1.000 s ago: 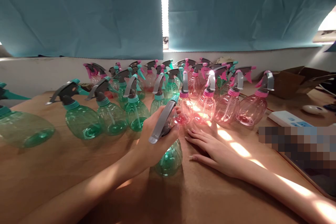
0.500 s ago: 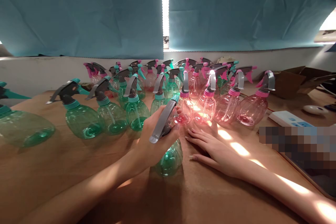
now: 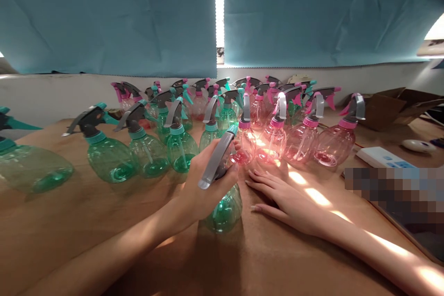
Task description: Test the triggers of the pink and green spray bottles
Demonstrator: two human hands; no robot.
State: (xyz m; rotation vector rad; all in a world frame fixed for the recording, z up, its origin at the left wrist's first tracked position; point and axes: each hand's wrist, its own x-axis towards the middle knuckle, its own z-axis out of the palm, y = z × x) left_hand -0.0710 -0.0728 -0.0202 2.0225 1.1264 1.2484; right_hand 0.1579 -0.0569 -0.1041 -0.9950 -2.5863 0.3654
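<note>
In the middle of the head view, a green spray bottle [image 3: 225, 209] with a grey trigger head and teal nozzle stands on the brown tabletop [image 3: 277, 259]. My left hand [image 3: 208, 173] wraps round it just below the head, hiding its neck. To its right, my right hand [image 3: 277, 194] lies flat on the table, fingers stretched out, holding nothing. Just beyond those fingertips is a pink spray bottle [image 3: 244, 148]. Another pink spray bottle [image 3: 272, 143] stands beside that one. Behind my left hand is a green spray bottle [image 3: 182, 152].
Several more green and pink spray bottles fill the table's back half, with a green one [image 3: 113, 159] at left. On the right are a white power strip [image 3: 373, 155], a white mouse [image 3: 418, 146] and an open cardboard box [image 3: 385, 108]. A blue-green curtain [image 3: 111, 18] hangs behind.
</note>
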